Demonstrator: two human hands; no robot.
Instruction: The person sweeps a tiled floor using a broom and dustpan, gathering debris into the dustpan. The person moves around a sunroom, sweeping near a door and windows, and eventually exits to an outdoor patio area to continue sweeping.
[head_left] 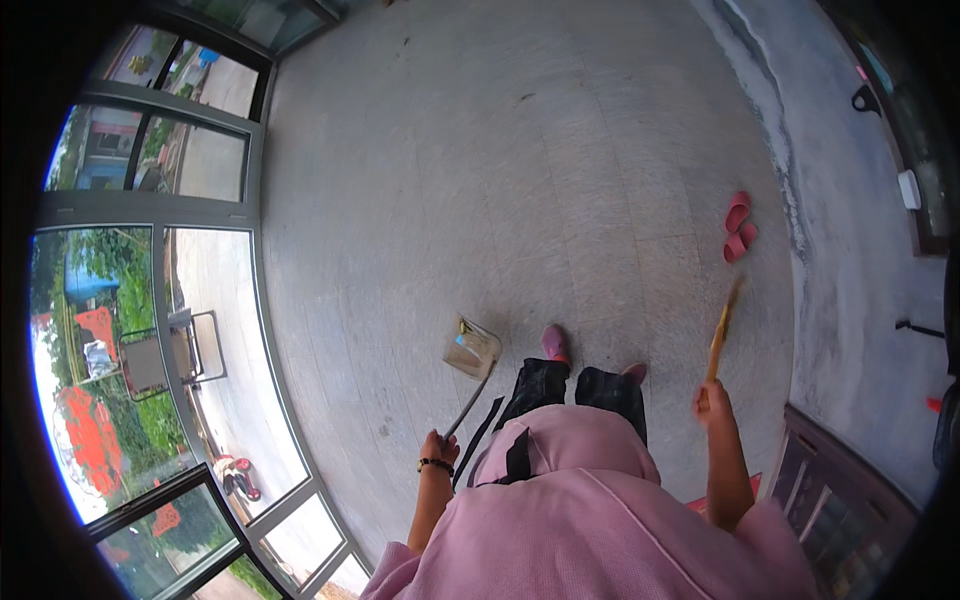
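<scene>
Alongside a grey window frame [210, 208], over a grey floor [400, 200], a person in a pink top works w/ both hands full: L hand [440, 447] closed round the dark handle [468, 410] of a dustpan [483, 357], R hand [713, 402] wrapped round what looks like a short yellow-brown broom [721, 330], far end blurred. Pan is just front-left of the feet, w/ litter [462, 340] inside; whether it touches the floor can't be told. Broom is out to the R, well apart from pan, nr. the slippers [738, 210]. Prob. best: lip flat vs. floor, open side toward the broom, short low strokes so light bits don't scatter; pan level if lifted, b/c contents look loose. Count: 1 pan, 1 broom, 2 slippers (1 pr., red-pink), 2 shoes [555, 343] on the feet, 1 bracelet [436, 464] on L wrist. Thru the glass, min. 1 chair [205, 345], plus red footwear [238, 478], no. unclear. Bits in pan: too small to count.
</scene>
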